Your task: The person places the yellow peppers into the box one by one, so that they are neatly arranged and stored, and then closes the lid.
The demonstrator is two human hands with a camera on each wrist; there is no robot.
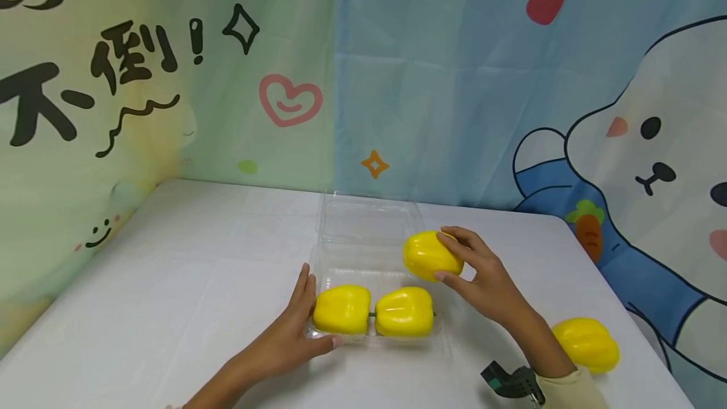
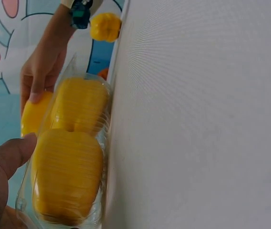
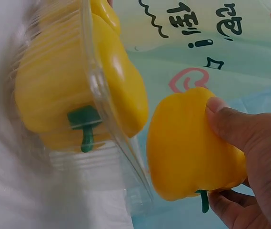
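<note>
A clear plastic clamshell box [image 1: 392, 341] lies with its lid [image 1: 369, 216] folded back on the white table. Two yellow bell peppers sit side by side in its front part, a left one [image 1: 342, 310] and a right one [image 1: 404, 312]. My right hand [image 1: 483, 273] grips another yellow bell pepper [image 3: 187, 148] between thumb and fingers, above the box's right side; its green stem shows in the right wrist view. My left hand [image 1: 295, 327] rests against the box's left end, fingers straight, with the thumb [image 2: 18, 151] at the front rim.
One more yellow bell pepper [image 1: 587, 344] lies on the table to the right, beyond my right forearm. A dark wrist device [image 1: 514, 382] is at my right sleeve. Behind the white table [image 1: 170, 257] hangs a printed cloth backdrop [image 1: 431, 81].
</note>
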